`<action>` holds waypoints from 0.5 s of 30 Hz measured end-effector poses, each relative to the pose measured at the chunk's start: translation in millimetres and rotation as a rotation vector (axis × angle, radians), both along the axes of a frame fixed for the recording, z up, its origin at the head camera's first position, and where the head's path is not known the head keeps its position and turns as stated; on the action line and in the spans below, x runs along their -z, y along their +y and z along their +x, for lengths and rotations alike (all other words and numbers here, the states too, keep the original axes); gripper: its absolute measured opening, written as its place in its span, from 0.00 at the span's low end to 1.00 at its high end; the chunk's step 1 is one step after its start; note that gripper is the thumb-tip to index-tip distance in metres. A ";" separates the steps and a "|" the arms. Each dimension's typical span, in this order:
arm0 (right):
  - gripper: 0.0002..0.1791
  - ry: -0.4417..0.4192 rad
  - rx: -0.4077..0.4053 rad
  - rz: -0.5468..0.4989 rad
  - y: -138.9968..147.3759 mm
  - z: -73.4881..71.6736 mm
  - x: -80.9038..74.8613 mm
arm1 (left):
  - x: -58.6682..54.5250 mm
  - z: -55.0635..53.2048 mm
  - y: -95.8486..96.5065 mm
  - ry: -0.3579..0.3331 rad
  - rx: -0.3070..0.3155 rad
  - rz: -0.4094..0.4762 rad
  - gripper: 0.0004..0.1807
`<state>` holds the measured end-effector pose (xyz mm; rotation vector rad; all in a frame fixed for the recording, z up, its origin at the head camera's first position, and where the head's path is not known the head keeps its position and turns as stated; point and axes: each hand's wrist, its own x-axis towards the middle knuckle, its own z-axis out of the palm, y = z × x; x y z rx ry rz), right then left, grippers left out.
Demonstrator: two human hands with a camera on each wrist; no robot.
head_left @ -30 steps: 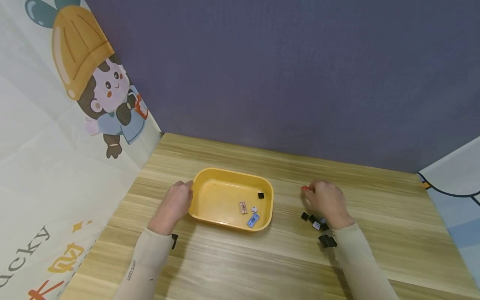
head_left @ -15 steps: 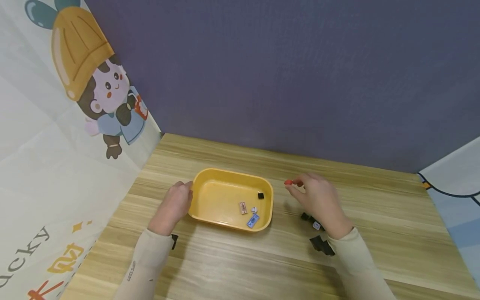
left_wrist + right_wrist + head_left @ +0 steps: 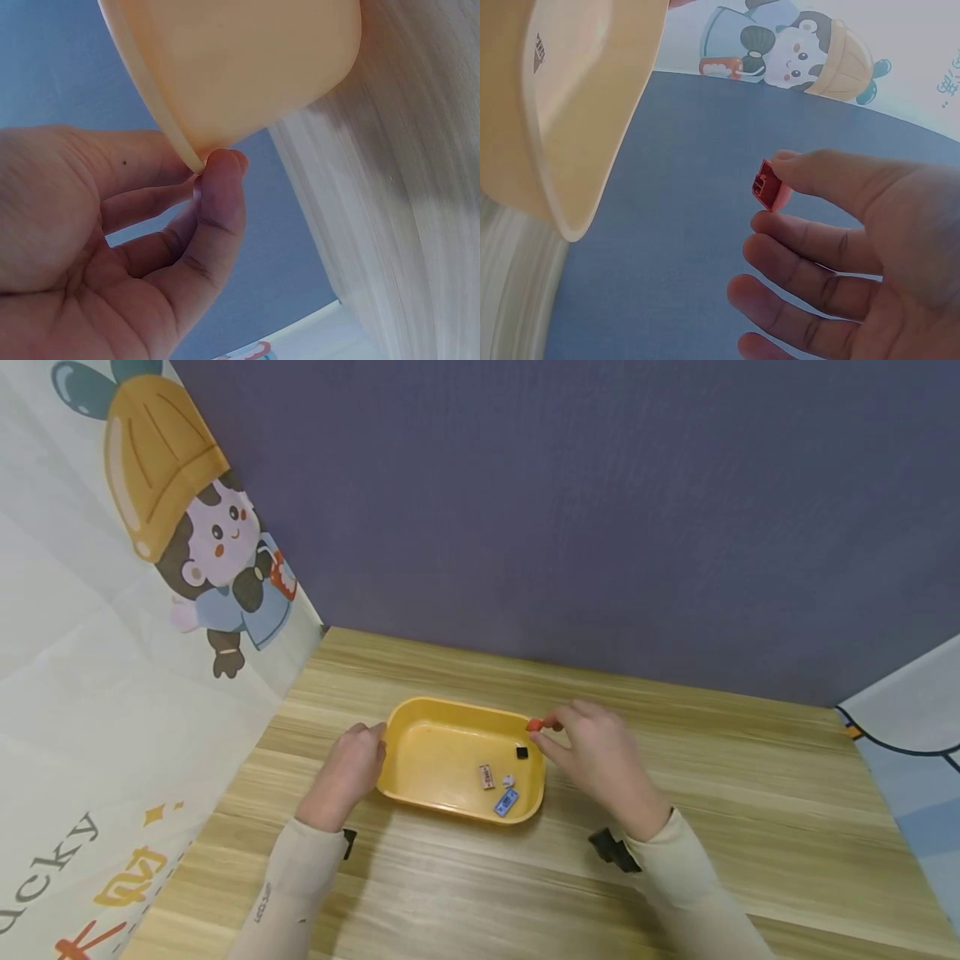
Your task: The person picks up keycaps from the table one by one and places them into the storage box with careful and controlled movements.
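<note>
One left hand (image 3: 345, 775) pinching the rim of a yellow tray (image 3: 427, 767), one right hand (image 3: 600, 758) pinching a small red piece (image 3: 534, 725) near the tray's right end, the piece's marking unreadable, a white bit (image 3: 508, 781) in the tray too small for me to identify.

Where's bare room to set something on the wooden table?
Bare wood shows midway between the sleeves, in front of the yellow tub, and right of the right sleeve. The tub's right half is crowded: four small pieces; what's under the right hand is hidden.
</note>
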<state>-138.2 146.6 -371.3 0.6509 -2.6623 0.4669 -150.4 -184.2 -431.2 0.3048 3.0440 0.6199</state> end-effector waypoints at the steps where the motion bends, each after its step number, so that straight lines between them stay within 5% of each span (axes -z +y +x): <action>1: 0.13 -0.005 0.001 0.002 -0.9 0.0 0.3 | 0.0 0.2 -0.1 -0.001 0.001 0.001 0.20; 15: 0.17 0.014 -0.001 -0.016 5.9 -0.2 -2.3 | -0.1 0.1 0.1 0.009 0.006 0.007 0.20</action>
